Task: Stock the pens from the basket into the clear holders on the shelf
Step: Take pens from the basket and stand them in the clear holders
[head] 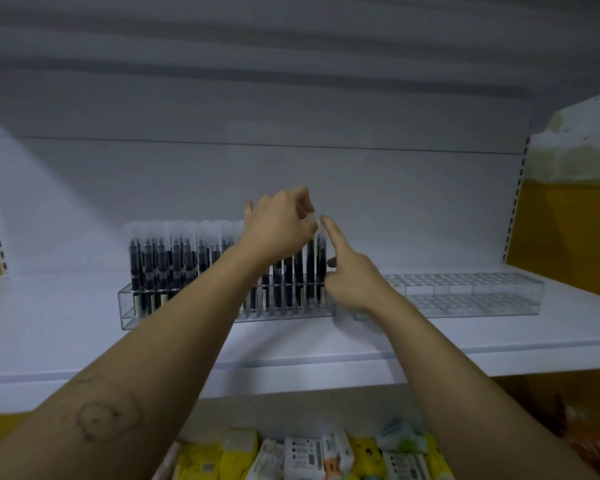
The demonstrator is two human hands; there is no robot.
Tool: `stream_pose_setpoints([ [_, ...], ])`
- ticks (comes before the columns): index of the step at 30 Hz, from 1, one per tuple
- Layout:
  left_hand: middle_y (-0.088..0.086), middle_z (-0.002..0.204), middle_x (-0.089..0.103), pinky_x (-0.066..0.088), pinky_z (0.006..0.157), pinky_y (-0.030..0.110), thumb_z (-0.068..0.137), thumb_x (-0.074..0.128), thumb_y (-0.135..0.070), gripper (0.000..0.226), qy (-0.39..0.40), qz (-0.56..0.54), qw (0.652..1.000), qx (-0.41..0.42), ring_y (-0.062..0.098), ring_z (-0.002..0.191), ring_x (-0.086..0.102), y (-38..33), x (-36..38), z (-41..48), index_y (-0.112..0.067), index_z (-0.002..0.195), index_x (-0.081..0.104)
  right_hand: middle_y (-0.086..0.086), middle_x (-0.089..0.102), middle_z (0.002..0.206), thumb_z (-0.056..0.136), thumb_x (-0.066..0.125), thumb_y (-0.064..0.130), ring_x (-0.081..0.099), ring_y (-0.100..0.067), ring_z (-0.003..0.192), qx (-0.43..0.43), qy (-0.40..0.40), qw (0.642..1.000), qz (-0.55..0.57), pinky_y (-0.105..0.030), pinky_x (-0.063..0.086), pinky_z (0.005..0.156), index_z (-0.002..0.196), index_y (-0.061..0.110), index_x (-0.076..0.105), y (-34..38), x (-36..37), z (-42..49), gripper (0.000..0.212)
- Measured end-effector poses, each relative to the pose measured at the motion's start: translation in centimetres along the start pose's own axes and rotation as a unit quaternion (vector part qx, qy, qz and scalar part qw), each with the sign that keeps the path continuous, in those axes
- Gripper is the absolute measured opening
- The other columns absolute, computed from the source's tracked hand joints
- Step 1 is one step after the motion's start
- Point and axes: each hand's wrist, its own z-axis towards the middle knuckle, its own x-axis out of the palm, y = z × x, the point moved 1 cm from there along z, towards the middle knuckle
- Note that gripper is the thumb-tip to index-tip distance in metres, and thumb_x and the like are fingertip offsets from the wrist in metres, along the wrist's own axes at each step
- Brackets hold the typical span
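A clear holder [127, 308] on the white shelf [291, 344] is filled with upright dark pens [174, 265] that have frosted caps. My left hand [279, 225] reaches over the holder's right end, and its curled fingertips pinch the cap of a pen [310, 268] standing there. My right hand [352, 277] is beside the same end. Its index finger points up and touches the top of the last pen, while its other fingers are curled. A second clear holder [465, 296], with nothing in its slots, stands to the right. The basket is out of view.
The lower shelf holds yellow and white packets [305, 457]. The white back panel [291, 174] is behind the holders. Yellow side walls [568, 230] bound the shelf bay on both sides.
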Motion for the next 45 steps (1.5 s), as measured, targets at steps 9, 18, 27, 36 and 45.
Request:
stream_pose_setpoints([
  [9, 0.001, 0.096, 0.067, 0.055, 0.083, 0.04, 0.091, 0.06, -0.023, 0.005, 0.066, -0.054, 0.996, -0.004, 0.019, 0.085, 0.064, 0.2, -0.7, -0.4, -0.02, 0.087, 0.063, -0.022, 0.062, 0.12, 0.088, 0.043, 0.0, 0.063, -0.037, 0.102, 0.016, 0.005, 1.0, -0.009, -0.044, 0.054, 0.082, 0.15, 0.048, -0.001, 0.6, -0.6, -1.1, 0.09],
  [18, -0.002, 0.109, 0.066, 0.045, 0.067, 0.023, 0.093, 0.059, -0.027, 0.01, 0.038, -0.039, 0.998, 0.028, 0.01, 0.08, 0.062, 1.2, -1.5, -1.4, -0.023, 0.099, 0.066, -0.019, 0.058, 0.121, 0.09, 0.044, -0.001, 0.063, -0.03, 0.081, -0.002, 0.021, 0.999, -0.03, -0.035, 0.052, 0.057, 0.15, 0.047, -0.001, 1.2, -0.7, -1.3, 0.089],
  [27, -0.004, 0.135, 0.055, 0.036, 0.105, 0.038, 0.092, 0.06, -0.031, 0.038, 0.005, 0.034, 0.998, 0.05, 0.019, 0.126, 0.046, 0.5, -2.3, -4.2, -0.025, 0.129, 0.055, -0.02, 0.051, 0.133, 0.093, 0.055, 0.006, 0.058, -0.034, 0.112, -0.024, -0.023, 0.998, -0.062, -0.04, 0.051, 0.089, 0.148, 0.047, -0.014, 0.6, -1.0, -1.6, 0.096],
  [36, -0.002, 0.132, 0.057, 0.034, 0.109, 0.04, 0.091, 0.061, -0.031, 0.04, -0.015, 0.041, 0.996, 0.074, 0.02, 0.124, 0.047, -1.0, -3.0, -9.8, -0.025, 0.13, 0.056, -0.004, 0.033, 0.153, 0.09, 0.064, 0.022, 0.037, -0.022, 0.137, -0.063, -0.077, 0.99, -0.098, -0.035, 0.034, 0.109, 0.153, 0.029, 0.02, 0.6, -2.9, -5.9, 0.077],
  [45, -0.004, 0.124, 0.06, 0.036, 0.102, 0.038, 0.089, 0.062, -0.033, 0.036, -0.014, 0.018, 0.995, 0.099, 0.02, 0.119, 0.05, -3.8, 0.2, -19.5, -0.024, 0.124, 0.059, 0.001, 0.044, 0.141, 0.088, 0.067, 0.024, 0.047, -0.016, 0.125, -0.06, -0.097, 0.989, -0.095, -0.032, 0.042, 0.102, 0.142, 0.028, 0.041, -2.0, -0.1, -15.8, 0.06],
])
